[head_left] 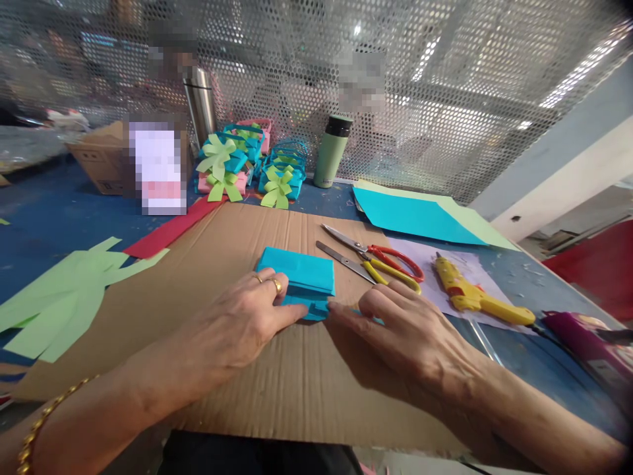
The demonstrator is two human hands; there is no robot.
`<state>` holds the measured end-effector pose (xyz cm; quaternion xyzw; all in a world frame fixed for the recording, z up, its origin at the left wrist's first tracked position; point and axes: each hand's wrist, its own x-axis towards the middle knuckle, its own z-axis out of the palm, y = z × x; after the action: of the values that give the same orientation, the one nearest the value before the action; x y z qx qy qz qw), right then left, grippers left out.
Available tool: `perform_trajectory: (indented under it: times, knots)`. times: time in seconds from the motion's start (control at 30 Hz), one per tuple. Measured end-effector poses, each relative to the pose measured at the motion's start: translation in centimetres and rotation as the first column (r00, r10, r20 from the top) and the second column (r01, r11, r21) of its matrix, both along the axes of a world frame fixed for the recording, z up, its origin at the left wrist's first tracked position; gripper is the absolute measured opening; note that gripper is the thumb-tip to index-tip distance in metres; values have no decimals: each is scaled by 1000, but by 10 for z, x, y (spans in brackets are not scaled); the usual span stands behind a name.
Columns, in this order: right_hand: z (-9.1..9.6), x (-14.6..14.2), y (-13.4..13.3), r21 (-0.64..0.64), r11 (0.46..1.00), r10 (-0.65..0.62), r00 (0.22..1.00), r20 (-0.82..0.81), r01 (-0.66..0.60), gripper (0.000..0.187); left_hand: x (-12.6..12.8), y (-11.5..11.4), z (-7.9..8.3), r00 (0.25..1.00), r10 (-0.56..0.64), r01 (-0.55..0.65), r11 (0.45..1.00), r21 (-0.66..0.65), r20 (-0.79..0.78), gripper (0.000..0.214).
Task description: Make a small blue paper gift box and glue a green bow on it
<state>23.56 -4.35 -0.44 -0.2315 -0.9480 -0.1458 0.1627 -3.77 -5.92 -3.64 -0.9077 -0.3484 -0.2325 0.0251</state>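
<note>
A small folded piece of blue paper [299,269] lies on the cardboard in front of me. My left hand [250,310], with rings on it, holds its left side, the fingers curled on top and the thumb along the lower edge. At the lower right corner, my right hand [400,323] presses its fingertips on a narrow blue paper strip [370,316]; most of the strip is hidden under that hand. Just beyond my right hand lie red-handled scissors [364,248] and yellow-handled scissors [349,262].
Under the work is a cardboard sheet [222,386]. A yellow glue gun [462,290] rests at right, blue sheets [410,214] behind it. Green paper pieces [64,287] lie left. Small paper baskets [279,181] and a green bottle [332,153] stand at the back by perforated metal [297,39].
</note>
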Motion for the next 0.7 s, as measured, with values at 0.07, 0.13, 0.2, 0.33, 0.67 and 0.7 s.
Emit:
perform_trajectory:
  times: [0.07,0.13,0.2,0.33,0.67,0.7]
  knots:
    - [2,4,0,-82,997,-10,999,-31,7,30,0,0,0,1000,-7,7,1000,4,6,34]
    - [4,7,1,-160,987,-32,995,-97,17,31,0,0,0,1000,-15,15,1000,16,7,34]
    - [4,9,4,-238,971,-50,985,-166,9,31,0,0,0,1000,-8,9,1000,25,-4,36]
    - [0,7,13,-418,908,-98,963,-251,-16,24,0,1,0,1000,-5,5,998,59,1,38]
    - [-5,0,17,-569,811,-281,944,-174,136,15,2,0,-2,999,37,-35,994,100,-21,33]
    - [-6,-1,17,-564,807,-313,937,-154,176,14,2,0,-2,999,38,-35,994,103,-21,33]
